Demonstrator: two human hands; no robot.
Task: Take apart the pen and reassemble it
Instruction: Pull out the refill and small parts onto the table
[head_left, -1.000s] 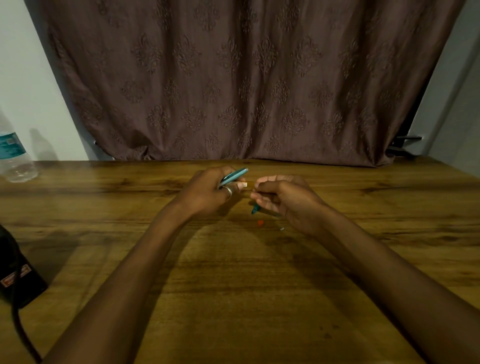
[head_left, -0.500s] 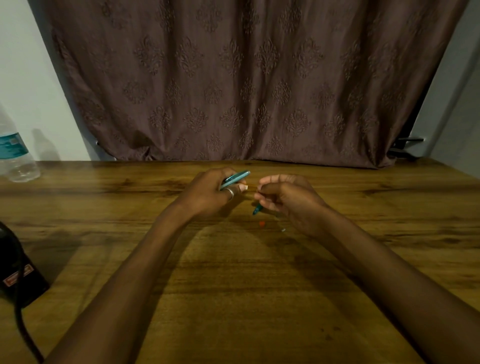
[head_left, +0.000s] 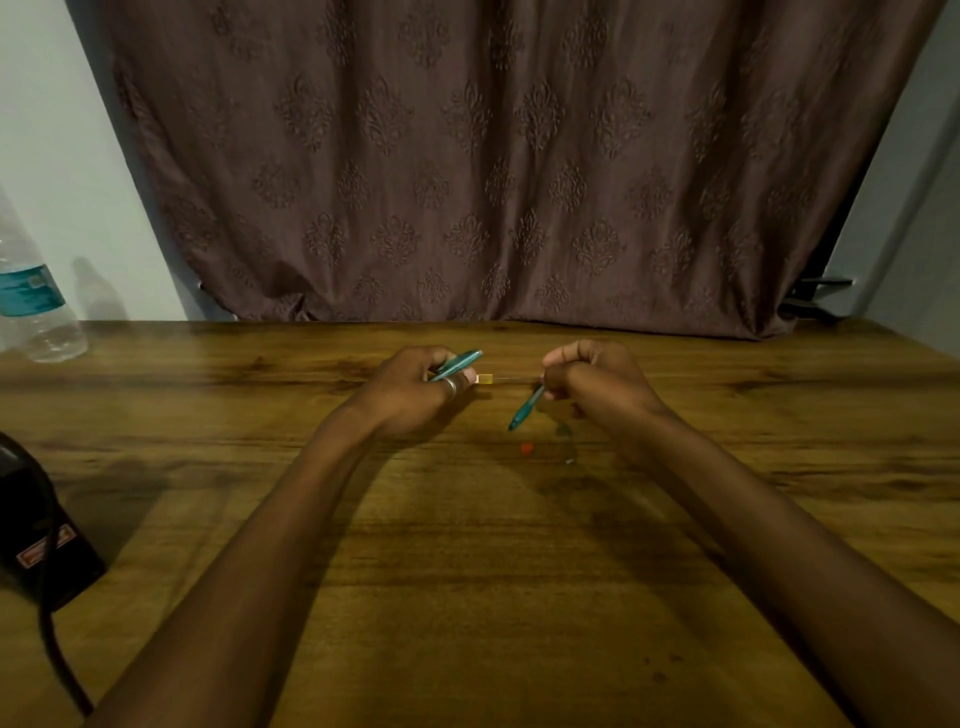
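My left hand (head_left: 410, 389) grips a teal pen part (head_left: 458, 362) that points up and to the right, and its fingertips pinch the yellowish end of a thin clear refill (head_left: 511, 380). The refill runs level to my right hand (head_left: 597, 384). That hand pinches the refill's other end and holds a teal pen barrel (head_left: 525, 409), which slants down to the left. A small red piece (head_left: 527, 448) and a tiny grey piece (head_left: 570, 460) lie on the wooden table (head_left: 467, 571) just below my hands.
A plastic water bottle (head_left: 31, 312) stands at the table's far left edge. A black device with a cord (head_left: 36, 535) sits at the near left. A brown patterned curtain (head_left: 493, 156) hangs behind the table.
My hands have drawn apart sideways, and the thin refill now shows stretched between them. The teal barrel in my right hand sticks out further.
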